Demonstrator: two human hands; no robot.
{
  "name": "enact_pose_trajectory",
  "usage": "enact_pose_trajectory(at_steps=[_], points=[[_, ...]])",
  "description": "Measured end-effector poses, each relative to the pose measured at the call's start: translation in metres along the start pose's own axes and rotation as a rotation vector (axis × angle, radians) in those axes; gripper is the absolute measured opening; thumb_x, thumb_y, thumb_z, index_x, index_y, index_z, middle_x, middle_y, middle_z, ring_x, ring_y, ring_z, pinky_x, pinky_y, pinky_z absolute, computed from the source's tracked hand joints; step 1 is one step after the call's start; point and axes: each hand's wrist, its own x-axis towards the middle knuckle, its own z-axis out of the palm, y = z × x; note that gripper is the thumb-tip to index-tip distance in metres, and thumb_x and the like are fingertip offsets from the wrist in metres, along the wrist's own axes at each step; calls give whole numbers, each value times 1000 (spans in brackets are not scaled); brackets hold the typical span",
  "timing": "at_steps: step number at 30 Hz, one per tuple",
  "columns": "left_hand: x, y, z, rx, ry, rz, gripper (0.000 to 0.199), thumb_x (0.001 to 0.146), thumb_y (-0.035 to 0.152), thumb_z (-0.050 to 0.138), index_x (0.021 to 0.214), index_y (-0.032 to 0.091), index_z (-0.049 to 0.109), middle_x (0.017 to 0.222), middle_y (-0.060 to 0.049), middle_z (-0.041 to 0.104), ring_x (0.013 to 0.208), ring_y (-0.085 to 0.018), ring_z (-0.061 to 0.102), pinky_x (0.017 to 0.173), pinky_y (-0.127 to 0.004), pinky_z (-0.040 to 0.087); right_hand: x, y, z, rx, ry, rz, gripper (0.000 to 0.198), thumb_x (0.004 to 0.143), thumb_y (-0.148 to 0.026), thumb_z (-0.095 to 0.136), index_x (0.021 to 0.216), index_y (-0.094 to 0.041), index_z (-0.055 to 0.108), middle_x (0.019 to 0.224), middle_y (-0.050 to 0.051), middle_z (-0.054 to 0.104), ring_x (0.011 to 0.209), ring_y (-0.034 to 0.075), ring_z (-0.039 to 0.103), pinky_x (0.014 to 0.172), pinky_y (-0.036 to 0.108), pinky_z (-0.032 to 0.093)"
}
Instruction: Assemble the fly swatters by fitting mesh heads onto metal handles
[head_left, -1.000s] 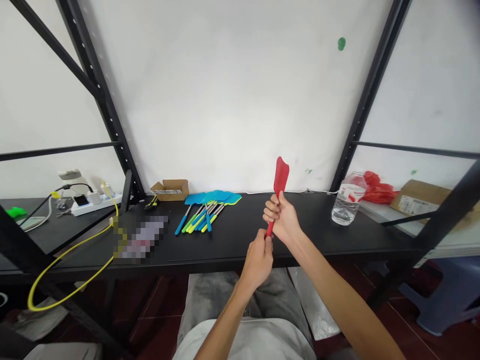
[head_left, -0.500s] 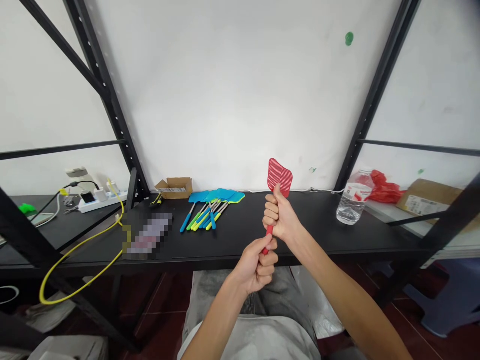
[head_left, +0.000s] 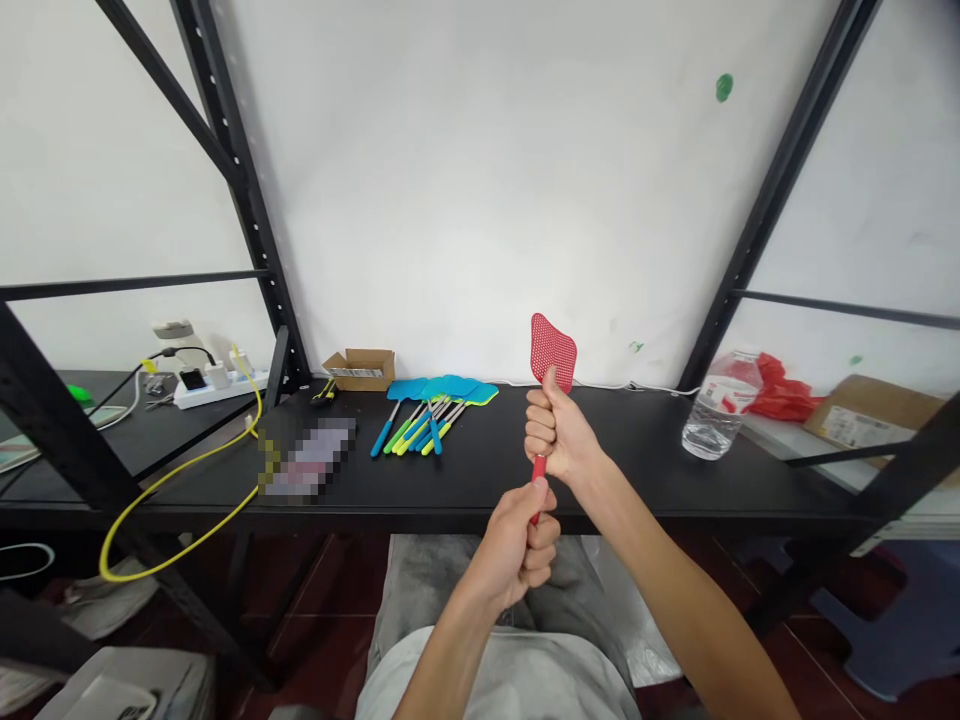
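A red fly swatter point(head_left: 553, 350) with a perforated head stands nearly upright in front of me. My left hand point(head_left: 523, 545) is wrapped round its red handle near the table's front edge. Higher up, just under the head, my right hand point(head_left: 556, 428) is closed round the swatter with the thumb pointing up. A short stretch of handle shows between the two fists; the rest is hidden by my fingers. Left of my hands, several fly swatters point(head_left: 457, 388) lie in a fanned pile, with blue heads, one yellow-green edge, and blue, green or yellow handles.
On the black table point(head_left: 615, 490) stand a small open cardboard box point(head_left: 361, 372) and, at right, a water bottle point(head_left: 716, 410). A yellow cable point(head_left: 161, 572) loops over the left edge. A power strip point(head_left: 217, 387) lies behind the left frame post; a red bag point(head_left: 784, 390) is at far right.
The view has shifted and tilted slightly. My left hand sits a little lower relative to my right, and a bit more of the red handle shows between them. Both grips stay closed.
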Motion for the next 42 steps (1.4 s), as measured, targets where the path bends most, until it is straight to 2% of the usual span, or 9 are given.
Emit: enact_pose_trajectory(at_steps=[7, 11, 17, 24, 28, 31, 34, 38, 42], points=[[19, -14, -2, 1022, 581, 398, 31, 95, 46, 39, 77, 22, 45, 59, 2, 37, 53, -15, 38, 57, -27, 24, 13, 7, -21, -71, 200, -200, 58, 85, -60, 59, 62, -22, 22, 45, -12, 12, 38, 4, 4, 30, 17, 11], [27, -13, -6, 879, 338, 413, 39, 96, 53, 37, 73, 21, 42, 58, 3, 40, 52, -13, 38, 55, -25, 26, 10, 3, -33, -62, 140, -196, 59, 85, -61, 58, 61, -22, 21, 45, -12, 12, 38, 5, 5, 31, 17, 13], [27, -7, -2, 195, -34, 28, 47, 84, 70, 47, 82, 24, 36, 48, 13, 26, 36, -5, 10, 35, -18, 11, -2, -5, -40, -29, -3, -138, 60, 86, -60, 58, 61, -22, 19, 45, -12, 12, 39, 5, 2, 32, 18, 11], [34, -4, 3, 75, -41, -22, 51, 79, 70, 54, 79, 24, 32, 51, 14, 23, 38, -3, 7, 36, -15, 6, -15, 10, -47, -115, -8, -159, 41, 85, -52, 63, 70, -21, 42, 50, -10, 28, 40, 6, 27, 40, 17, 34], [55, -4, -11, 443, 16, 87, 44, 87, 66, 43, 83, 22, 42, 55, 9, 39, 38, -6, 30, 40, -18, 25, -8, 10, -75, -305, 70, -215, 32, 79, -48, 70, 87, -20, 55, 55, -7, 43, 50, 11, 48, 47, 21, 42], [61, 17, -37, 1053, 191, 298, 34, 90, 50, 47, 96, 19, 57, 73, -2, 62, 67, -16, 60, 62, -27, 44, 5, -19, -111, -521, 237, -408, 32, 77, -47, 69, 87, -19, 57, 49, -10, 39, 38, 7, 33, 39, 18, 29], [54, 53, -78, 1483, 571, 454, 30, 91, 35, 48, 113, 17, 59, 104, -10, 66, 97, -23, 62, 87, -35, 44, 14, -56, -154, -913, 456, -383, 27, 79, -38, 66, 97, -19, 59, 50, -9, 45, 37, 6, 31, 40, 18, 22], [49, 85, -139, 1847, 1010, 251, 37, 90, 36, 47, 116, 11, 58, 116, -20, 61, 114, -36, 53, 93, -45, 41, 13, -82, -200, -1488, 653, -297, 20, 83, -25, 55, 100, -19, 64, 61, -2, 59, 54, 12, 52, 57, 24, 36], [56, 87, -169, 1923, 962, 87, 37, 92, 37, 42, 108, 11, 61, 109, -19, 65, 104, -36, 59, 86, -44, 45, 6, -79, -217, -1731, 685, -196, 31, 89, -30, 45, 112, -22, 64, 74, 2, 67, 72, 18, 61, 69, 30, 39]])
